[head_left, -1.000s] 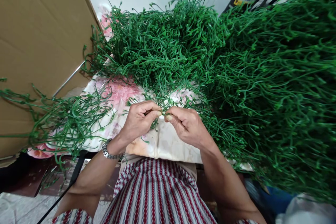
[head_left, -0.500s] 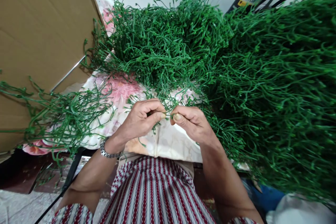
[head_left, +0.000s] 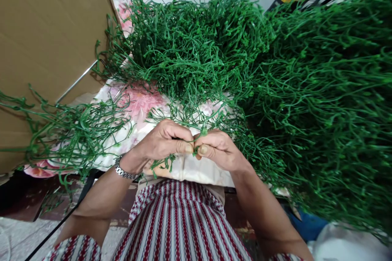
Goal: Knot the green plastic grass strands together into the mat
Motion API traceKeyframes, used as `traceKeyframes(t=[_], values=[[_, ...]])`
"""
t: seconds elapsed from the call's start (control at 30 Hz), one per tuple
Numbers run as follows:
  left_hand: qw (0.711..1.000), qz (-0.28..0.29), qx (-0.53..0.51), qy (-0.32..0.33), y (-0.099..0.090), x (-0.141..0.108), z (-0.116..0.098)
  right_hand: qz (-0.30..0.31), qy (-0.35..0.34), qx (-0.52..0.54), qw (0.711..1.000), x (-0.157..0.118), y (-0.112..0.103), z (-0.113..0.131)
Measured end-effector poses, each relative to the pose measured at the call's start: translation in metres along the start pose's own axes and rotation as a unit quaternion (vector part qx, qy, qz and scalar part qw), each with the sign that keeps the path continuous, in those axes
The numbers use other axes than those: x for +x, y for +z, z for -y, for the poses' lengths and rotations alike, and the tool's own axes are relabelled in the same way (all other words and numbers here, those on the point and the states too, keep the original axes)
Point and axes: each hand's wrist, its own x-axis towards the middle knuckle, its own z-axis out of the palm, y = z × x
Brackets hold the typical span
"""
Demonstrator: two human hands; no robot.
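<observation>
**Green stem (head_left: 203,131) caught between left hand (head_left: 167,142) and right hand (head_left: 217,149)**

We see both hands meeting in front of the body, each one narrowed to a pinch, thumb against forefinger. Their tips almost touch, and the stem lies just there, so neither hand is clearly nearer to it. Its knob stands a little above the right forefinger, and a short green bit shows also below the thumbs. Of the long axis we see only pieces: it seems to us to run roughly sideways, from one pinch to the other, but the fingers cover too much for certainty. On this small gap, in our judgement, the next move depends.

Under the left hand hangs a small leafy tuft (head_left: 168,165); whether it belongs to the same stem, we cannot tell. Beneath all this is the floral cloth (head_left: 211,176). Further out, on the left side, past the wristwatch (head_left: 125,169), we find a loose cluster (head_left: 85,126) of stems. Beyond the hands and along the right side spreads the big green heap (head_left: 196,49), its nearest strands just beyond the fingers. Cardboard (head_left: 55,24) stands at the far left.
</observation>
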Motion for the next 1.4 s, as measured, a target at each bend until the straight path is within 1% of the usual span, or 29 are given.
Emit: traceKeyframes(t=[0.07, 0.13, 0.2, 0.23, 0.27, 0.37, 0.43, 0.47, 0.53, 0.6, 0.7, 0.77, 0.83, 0.9, 0.97, 1.07, 1.2, 1.3, 1.4], values=[[0.999, -0.023, -0.023, -0.004, 0.001, 0.0, -0.001, -0.029, 0.004, 0.11, 0.993, 0.0, 0.007, -0.004], [0.997, -0.058, -0.045, -0.006, 0.003, -0.001, -0.001, -0.061, 0.012, 0.207, 0.976, 0.001, 0.012, -0.008], [0.993, -0.093, -0.064, -0.018, 0.005, -0.002, 0.001, -0.098, 0.019, 0.267, 0.959, 0.001, 0.011, -0.01], [0.992, -0.106, -0.068, -0.021, 0.005, -0.002, 0.002, -0.12, 0.024, 0.27, 0.955, 0.0, 0.009, -0.01], [0.991, -0.117, -0.068, -0.02, 0.005, -0.002, 0.003, -0.144, 0.033, 0.251, 0.957, 0.0, 0.007, -0.01], [0.986, -0.163, -0.042, 0.007, 0.004, -0.001, 0.006, -0.222, 0.07, 0.141, 0.962, -0.001, -0.003, -0.008], [0.98, -0.199, -0.022, 0.017, 0.004, 0.0, 0.006, -0.244, 0.095, 0.069, 0.963, -0.001, -0.004, -0.006], [0.976, -0.214, -0.016, 0.017, 0.005, 0.001, 0.006, -0.238, 0.104, 0.039, 0.965, 0.0, -0.003, -0.006], [0.971, -0.237, -0.021, 0.028, 0.008, 0.003, 0.007, -0.204, 0.113, -0.011, 0.972, 0.003, 0.005, -0.006], [0.964, -0.26, -0.044, 0.041, 0.011, 0.006, 0.008, -0.177, 0.111, -0.024, 0.978, 0.007, 0.015, -0.007], [0.956, -0.273, -0.098, 0.034, 0.015, 0.009, 0.009, -0.18, 0.104, -0.027, 0.978, 0.011, 0.024, -0.009], [0.951, -0.272, -0.145, 0.019, 0.016, 0.008, 0.01, -0.195, 0.105, -0.06, 0.973, 0.011, 0.023, -0.009], [0.95, -0.263, -0.167, 0.014, 0.014, 0.005, 0.01, -0.205, 0.104, -0.11, 0.967, 0.01, 0.019, -0.008], [0.955, -0.257, -0.144, 0.018, 0.012, 0.002, 0.012, -0.212, 0.093, -0.157, 0.96, 0.008, 0.014, -0.006], [0.958, -0.27, -0.098, 0.028, 0.009, 0.0, 0.013, -0.22, 0.077, -0.193, 0.953, 0.007, 0.011, -0.003], [0.949, -0.312, -0.016, 0.048, 0.009, 0.0, 0.015, -0.234, 0.066, -0.225, 0.944, 0.006, 0.011, -0.001], [0.943, -0.317, 0.086, 0.048, 0.014, 0.003, 0.014, -0.243, 0.069, -0.243, 0.936, 0.007, 0.012, 0.0], [0.944, -0.311, 0.107, 0.036, 0.015, 0.003, 0.014, -0.228, 0.072, -0.216, 0.947, 0.006, 0.009, -0.002], [0.955, -0.282, 0.094, 0.005, 0.013, 0.003, 0.012, -0.199, 0.079, -0.184, 0.959, 0.004, 0.004, -0.005]])
